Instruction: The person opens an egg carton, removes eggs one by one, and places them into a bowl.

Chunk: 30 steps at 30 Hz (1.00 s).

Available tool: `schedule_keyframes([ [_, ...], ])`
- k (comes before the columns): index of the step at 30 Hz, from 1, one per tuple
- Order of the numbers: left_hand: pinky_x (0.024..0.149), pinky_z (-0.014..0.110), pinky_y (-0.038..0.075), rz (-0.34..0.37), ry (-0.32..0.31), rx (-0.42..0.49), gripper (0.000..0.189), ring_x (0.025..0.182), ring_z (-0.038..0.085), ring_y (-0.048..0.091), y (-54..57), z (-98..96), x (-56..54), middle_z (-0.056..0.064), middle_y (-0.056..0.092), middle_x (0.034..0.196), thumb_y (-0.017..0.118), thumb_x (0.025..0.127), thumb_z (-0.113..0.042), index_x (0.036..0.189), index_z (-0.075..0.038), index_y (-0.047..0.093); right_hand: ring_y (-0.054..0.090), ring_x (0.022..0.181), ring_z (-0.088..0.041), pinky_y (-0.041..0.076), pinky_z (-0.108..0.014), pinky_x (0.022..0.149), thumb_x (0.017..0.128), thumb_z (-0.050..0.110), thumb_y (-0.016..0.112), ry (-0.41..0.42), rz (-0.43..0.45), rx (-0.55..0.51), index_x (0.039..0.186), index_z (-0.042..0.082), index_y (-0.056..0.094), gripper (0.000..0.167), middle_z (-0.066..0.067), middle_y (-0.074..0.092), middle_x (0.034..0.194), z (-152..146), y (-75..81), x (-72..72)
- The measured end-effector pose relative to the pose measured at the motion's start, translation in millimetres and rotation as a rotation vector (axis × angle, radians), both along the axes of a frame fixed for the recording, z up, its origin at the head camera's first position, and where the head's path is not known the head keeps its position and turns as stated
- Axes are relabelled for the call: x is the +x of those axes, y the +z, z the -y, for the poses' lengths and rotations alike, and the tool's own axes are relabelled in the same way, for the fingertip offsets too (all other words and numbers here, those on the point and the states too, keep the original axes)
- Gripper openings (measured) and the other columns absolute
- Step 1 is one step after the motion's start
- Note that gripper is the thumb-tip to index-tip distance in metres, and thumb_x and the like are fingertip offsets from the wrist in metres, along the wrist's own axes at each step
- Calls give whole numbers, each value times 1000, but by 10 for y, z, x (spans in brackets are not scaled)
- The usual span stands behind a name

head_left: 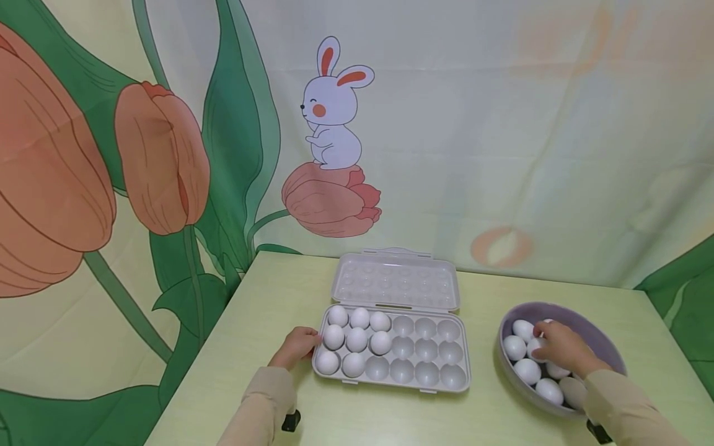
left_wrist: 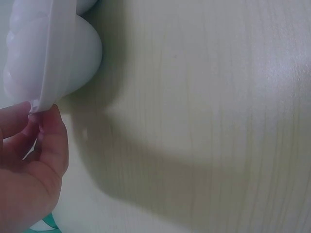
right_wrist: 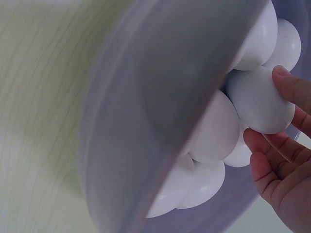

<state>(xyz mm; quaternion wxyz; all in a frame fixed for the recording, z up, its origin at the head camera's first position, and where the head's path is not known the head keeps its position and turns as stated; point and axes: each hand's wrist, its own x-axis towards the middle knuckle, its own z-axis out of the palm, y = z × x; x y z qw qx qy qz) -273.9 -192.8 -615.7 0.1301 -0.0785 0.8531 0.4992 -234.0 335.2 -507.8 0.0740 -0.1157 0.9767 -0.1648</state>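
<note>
My left hand [head_left: 297, 347] pinches the left edge of a grey plastic egg carton [head_left: 390, 385], thumb on one side of the rim and fingers on the other in the left wrist view. The carton's lid [head_left: 396, 282] lies folded back. White eggs [head_left: 356, 339] fill several cups on its left side, while the cups on the right hold none. My right hand [head_left: 564, 348] reaches into a purple-grey bowl [head_left: 605, 347] of white eggs. Its thumb and fingers grip one egg [right_wrist: 260, 99] among the others, as the right wrist view shows.
Both the carton and the bowl stand on a pale wood-grain table [head_left: 480, 409]. Behind it hangs a cloth backdrop [head_left: 424, 155] printed with tulips and a rabbit. Bare tabletop separates the carton from the bowl.
</note>
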Motion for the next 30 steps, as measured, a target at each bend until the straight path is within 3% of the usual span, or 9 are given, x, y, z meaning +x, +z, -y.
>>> schedule_keyframes([
  [3,57,27,47,25,36,-32,24,64,17,54,529,-160,247,16,58,84,50,85,-11,95,9,57,51,73,-20,41,-36,62,67,18,72,1,-10,12,92,2,55,34,-9,55,86,16,2,6],
  [5,55,26,47,25,33,-27,23,63,15,53,604,-172,282,15,58,82,52,84,-11,93,9,58,51,73,-20,41,-36,62,67,18,72,3,-16,17,92,2,56,34,-9,55,86,24,4,12],
  [12,52,27,47,-5,-46,-4,23,60,14,55,-756,264,-378,5,58,75,57,82,-26,86,-4,61,52,72,-18,42,-34,60,67,20,71,4,-24,48,93,4,57,34,-7,55,86,31,-25,42],
  [14,54,29,48,4,-29,-17,24,62,16,57,-879,282,-436,6,59,78,57,83,-26,88,-3,61,52,72,-19,42,-34,60,67,20,71,12,-33,51,93,4,57,34,-7,55,85,27,-38,47],
  [17,51,29,47,14,-21,-8,24,60,16,56,-789,239,-398,6,58,75,58,82,-26,87,-2,61,53,73,-19,42,-35,60,67,20,71,15,-44,48,92,5,57,33,-7,55,85,24,-62,52],
  [23,58,31,48,29,27,-48,25,63,17,54,427,-133,192,15,59,82,52,85,-15,92,8,58,53,74,-20,42,-36,59,68,24,70,-8,-11,59,96,5,57,35,-9,55,88,11,-57,39],
  [25,58,30,48,30,40,-53,25,64,17,54,608,-194,285,17,58,83,50,85,-12,94,10,57,54,76,-23,43,-38,60,70,26,69,-23,-2,66,98,5,56,37,-11,56,92,22,-17,32],
  [28,57,32,48,47,39,-38,24,63,18,54,486,-153,210,15,59,82,53,84,-15,92,8,59,56,82,-29,44,-42,63,73,26,67,-36,-25,59,102,4,56,39,-15,58,97,97,104,22],
  [30,52,28,46,-11,-17,15,25,60,16,53,93,-10,40,11,58,76,55,84,-22,86,3,60,55,89,-33,44,-45,68,76,25,65,-27,-65,32,106,2,55,40,-18,57,102,196,215,5],
])
